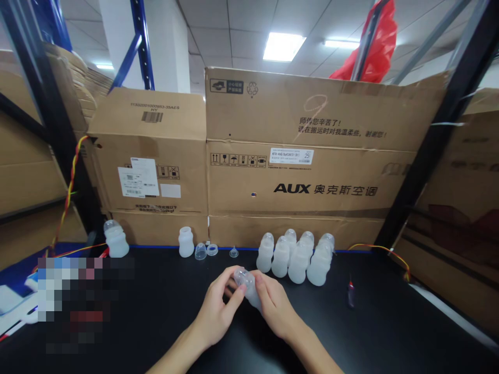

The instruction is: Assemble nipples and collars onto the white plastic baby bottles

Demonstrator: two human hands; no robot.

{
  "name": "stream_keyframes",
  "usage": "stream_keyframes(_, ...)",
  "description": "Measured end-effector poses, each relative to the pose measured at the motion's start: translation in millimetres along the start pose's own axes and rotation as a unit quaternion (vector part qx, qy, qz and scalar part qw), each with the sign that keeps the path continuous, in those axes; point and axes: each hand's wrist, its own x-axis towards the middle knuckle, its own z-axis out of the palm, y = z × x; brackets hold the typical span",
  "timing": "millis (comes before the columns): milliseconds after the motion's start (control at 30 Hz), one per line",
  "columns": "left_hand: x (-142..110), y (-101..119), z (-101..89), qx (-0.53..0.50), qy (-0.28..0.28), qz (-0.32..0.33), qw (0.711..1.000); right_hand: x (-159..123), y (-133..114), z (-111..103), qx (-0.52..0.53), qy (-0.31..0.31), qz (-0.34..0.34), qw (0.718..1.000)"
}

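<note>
At lower centre, my curled left hand (216,306) and right hand (276,304) are holding a capped bottle (251,293); centre-right, grouped bottles (300,264) are standing seemingly finished, while centre-left, an open bottle (186,242), cap (200,252), ring (212,252) and teat (233,253) are sitting unassembled.

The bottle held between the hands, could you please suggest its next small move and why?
I would probably press the clear cap gently with the left hand while the right hand steadies the bottle: one hand is at the cap, the other holds the bottle lower down, and whether the cap sits fully home cannot be seen.
</note>
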Motion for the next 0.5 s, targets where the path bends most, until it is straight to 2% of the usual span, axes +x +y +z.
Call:
stream_keyframes(167,-0.1,2.3,-1.2,0.003,-0.016,0.003,1.000,-0.5,-0.5,1.6,-0.008,0.000,0.009,1.000)
stream_keyframes(500,-4.8,-4.4,8.2,0.003,-0.006,0.024,1.000,-0.5,-1.3,-1.1,0.028,-0.007,0.006,1.000)
